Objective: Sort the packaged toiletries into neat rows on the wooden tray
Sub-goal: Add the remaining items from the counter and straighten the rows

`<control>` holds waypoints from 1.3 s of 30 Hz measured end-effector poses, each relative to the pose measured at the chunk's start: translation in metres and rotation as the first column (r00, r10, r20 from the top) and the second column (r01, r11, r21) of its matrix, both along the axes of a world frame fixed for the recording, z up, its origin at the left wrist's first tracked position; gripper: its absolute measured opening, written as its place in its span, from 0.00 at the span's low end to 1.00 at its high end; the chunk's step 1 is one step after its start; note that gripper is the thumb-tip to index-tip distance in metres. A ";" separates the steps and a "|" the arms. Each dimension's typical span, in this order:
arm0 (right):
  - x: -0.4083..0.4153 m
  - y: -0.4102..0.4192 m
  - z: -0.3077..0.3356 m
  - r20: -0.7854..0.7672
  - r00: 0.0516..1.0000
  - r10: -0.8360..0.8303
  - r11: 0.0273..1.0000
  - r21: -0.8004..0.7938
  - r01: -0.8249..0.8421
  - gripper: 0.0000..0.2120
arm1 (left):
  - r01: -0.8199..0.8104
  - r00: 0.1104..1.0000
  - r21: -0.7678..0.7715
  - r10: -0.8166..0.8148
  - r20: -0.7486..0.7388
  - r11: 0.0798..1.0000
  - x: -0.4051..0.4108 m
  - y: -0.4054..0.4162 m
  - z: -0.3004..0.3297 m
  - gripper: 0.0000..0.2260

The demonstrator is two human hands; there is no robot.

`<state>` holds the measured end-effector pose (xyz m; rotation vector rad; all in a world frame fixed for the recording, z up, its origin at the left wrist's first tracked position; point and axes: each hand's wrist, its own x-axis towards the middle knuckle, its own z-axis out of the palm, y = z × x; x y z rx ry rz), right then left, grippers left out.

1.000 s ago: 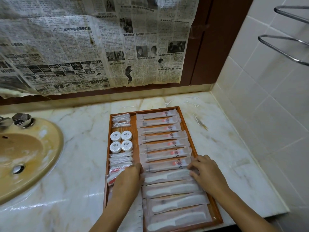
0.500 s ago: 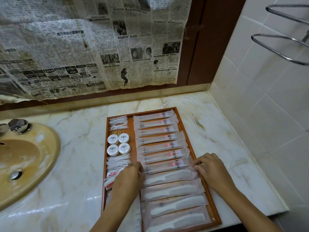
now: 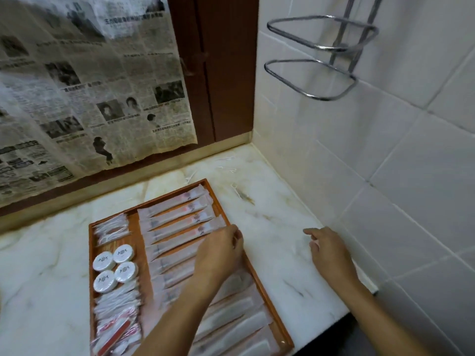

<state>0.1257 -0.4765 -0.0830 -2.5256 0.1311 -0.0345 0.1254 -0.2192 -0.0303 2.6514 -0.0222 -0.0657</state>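
Looking down through your head camera, you see a marble counter [image 3: 277,227] running into a corner of white tiled wall [image 3: 385,150], with a two-ring metal rack [image 3: 321,60] fixed above and yellowed newspaper [image 3: 90,98] hanging over the dark wooden panel [image 3: 226,73] at the back. The wooden tray [image 3: 221,201] lies on the counter, tilted in the frame. Along its left strip sit small clear sachets [image 3: 111,228], then four round white tubs [image 3: 114,268] in a tight square, then a heap of more sachets with red print [image 3: 117,327]. Long toothbrush packets [image 3: 180,214] fill the right part in parallel rows, with comb packets [image 3: 241,327] nearest you.

Your left forearm crosses the tray diagonally and hides the middle rows. Your left hand [image 3: 221,253] rests at the tray's right edge, fingers curled down onto the end of a toothbrush packet; whether they pinch it or only press it cannot be told. Your right hand [image 3: 331,253] is out over bare marble near the tiled wall, well apart from the tray, fingers loosely bent with the index finger pointing left, holding nothing.
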 end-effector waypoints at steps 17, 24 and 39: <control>0.013 -0.013 -0.014 -0.206 0.978 0.038 0.995 -0.080 -0.056 0.13 | -0.046 0.990 -0.070 0.036 -0.134 0.997 0.068 -0.059 -0.036 0.06; 0.038 -0.013 -0.001 -0.188 0.981 0.057 0.991 -0.111 -0.079 0.04 | -0.346 0.931 -0.218 0.305 -0.202 0.913 0.120 -0.045 -0.045 0.08; 0.131 0.042 0.040 0.151 0.978 0.147 0.986 0.053 -0.157 0.06 | -0.390 0.904 -0.027 0.378 -0.201 0.920 0.185 -0.032 -0.067 0.10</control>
